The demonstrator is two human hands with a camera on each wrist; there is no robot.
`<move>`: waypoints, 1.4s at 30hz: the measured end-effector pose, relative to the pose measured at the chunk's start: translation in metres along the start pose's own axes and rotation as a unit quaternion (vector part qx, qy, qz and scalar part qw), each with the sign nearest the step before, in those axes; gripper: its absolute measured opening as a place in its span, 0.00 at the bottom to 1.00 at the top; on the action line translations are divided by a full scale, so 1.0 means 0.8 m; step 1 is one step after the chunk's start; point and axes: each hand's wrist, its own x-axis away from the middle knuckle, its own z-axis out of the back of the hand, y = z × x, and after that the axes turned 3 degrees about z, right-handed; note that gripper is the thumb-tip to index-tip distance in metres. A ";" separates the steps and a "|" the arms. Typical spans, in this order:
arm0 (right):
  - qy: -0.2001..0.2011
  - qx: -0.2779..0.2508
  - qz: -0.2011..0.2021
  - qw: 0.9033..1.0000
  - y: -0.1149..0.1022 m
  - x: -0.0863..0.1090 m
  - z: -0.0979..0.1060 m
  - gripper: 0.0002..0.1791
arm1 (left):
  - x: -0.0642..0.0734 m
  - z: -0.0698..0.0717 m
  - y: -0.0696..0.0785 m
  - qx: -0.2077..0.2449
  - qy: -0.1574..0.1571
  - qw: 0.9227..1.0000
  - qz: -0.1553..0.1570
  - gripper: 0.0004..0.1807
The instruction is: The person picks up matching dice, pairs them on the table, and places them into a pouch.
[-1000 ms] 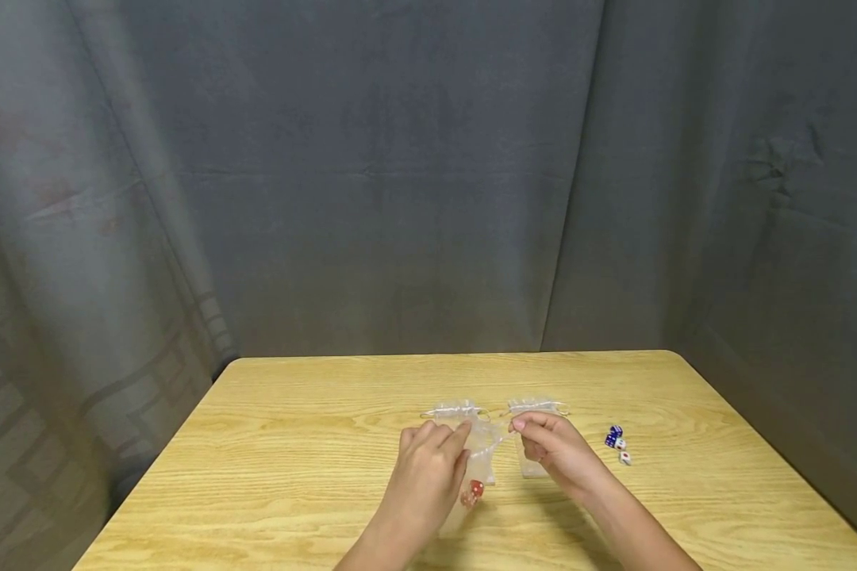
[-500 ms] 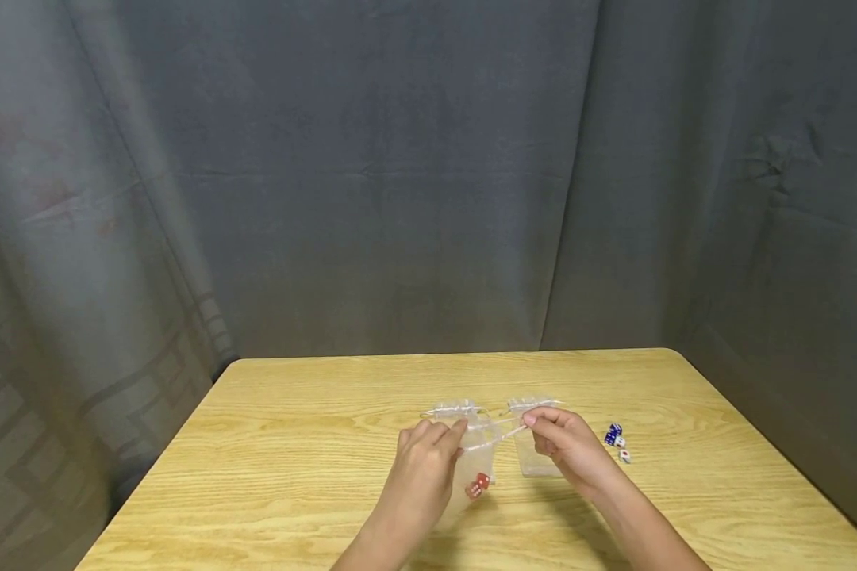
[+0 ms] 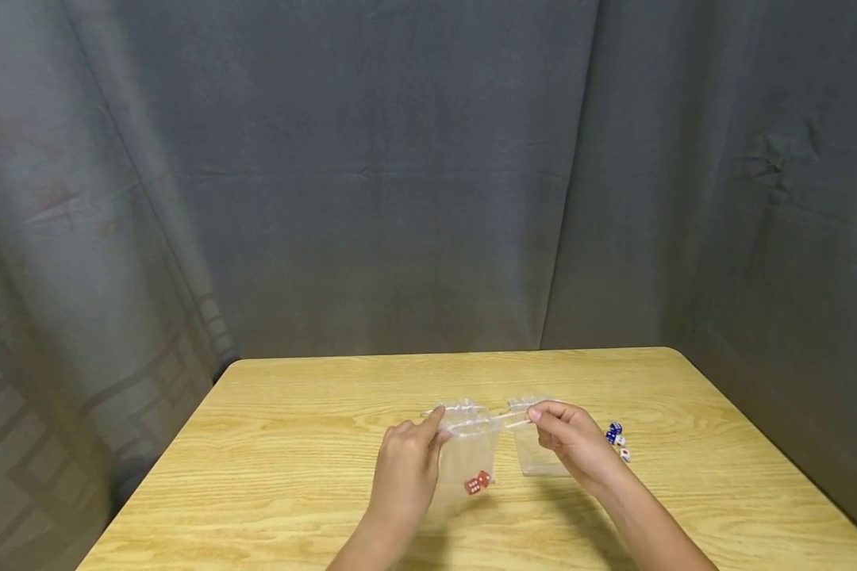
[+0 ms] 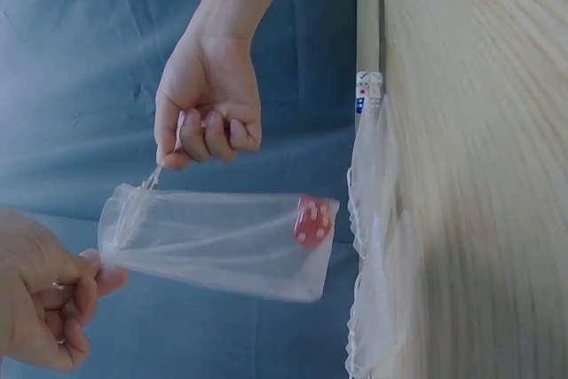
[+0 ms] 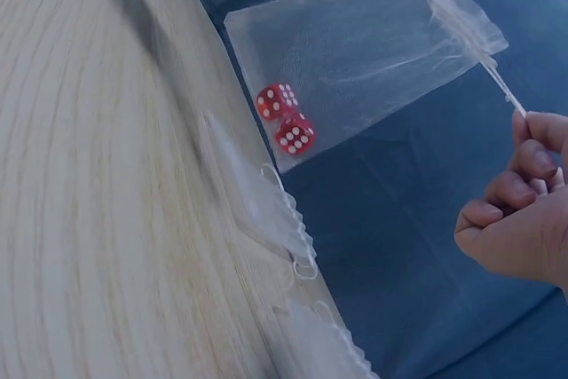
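A sheer white drawstring pouch (image 4: 213, 237) hangs above the table between my two hands, two red dice (image 5: 293, 135) lying in its bottom end. My left hand (image 3: 403, 468) pinches the pouch at one side of its mouth, between thumb and index finger. On the opposite side, my right hand (image 3: 574, 444) pinches the end of the drawstring (image 5: 508, 93), which runs taut from the pouch's gathered top. The right hand's other fingers are curled in, as the left wrist view shows.
Two more sheer pouches lie flat on the wooden table (image 3: 293, 444), the right pouch (image 3: 536, 456) partly behind my right hand and the left pouch (image 3: 460, 404) behind the held one. Blue dice (image 3: 612, 433) and white dice (image 3: 624, 454) sit together at the right. Grey curtains (image 3: 400, 198) surround the table.
My left hand has shifted left and slightly up with the pouch. My right hand has drawn the string out to the right, and the hands are farther apart. The red dice show more clearly.
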 end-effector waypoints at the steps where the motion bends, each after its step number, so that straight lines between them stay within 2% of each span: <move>1: 0.002 0.000 -0.001 1.000 -0.001 0.000 0.000 0.13 | 0.000 0.000 -0.001 0.000 -0.002 1.000 0.004 0.14; 4: 0.004 -0.007 0.003 1.000 -0.003 0.000 -0.001 0.13 | -0.001 -0.001 -0.005 0.008 -0.006 1.000 0.016 0.14; 8: 0.006 -0.018 0.017 1.000 -0.003 -0.001 0.000 0.14 | -0.001 -0.004 -0.010 0.020 0.006 1.000 0.019 0.10; 12: 0.029 -0.012 0.018 0.999 -0.003 0.000 0.003 0.15 | 0.000 -0.004 -0.016 0.022 0.020 0.999 0.013 0.04; 15: 0.045 -0.009 0.017 0.999 -0.004 0.000 0.004 0.15 | -0.001 -0.002 -0.020 0.019 0.026 0.999 0.022 0.03; 21: 0.062 -0.020 0.018 0.998 -0.007 -0.002 0.004 0.14 | -0.003 0.001 -0.026 -0.012 0.031 0.999 0.043 0.02; 27: 0.071 -0.027 0.032 0.997 -0.007 -0.001 0.007 0.15 | -0.004 0.007 -0.032 -0.047 0.037 0.998 0.037 0.03; 33: 0.086 -0.016 0.027 0.996 -0.007 0.000 0.010 0.14 | -0.006 0.010 -0.041 -0.065 0.053 0.996 0.024 0.03; 42: 0.132 -0.038 0.081 0.987 -0.005 -0.006 0.001 0.14 | -0.008 0.017 -0.045 -0.078 0.048 0.995 0.033 0.04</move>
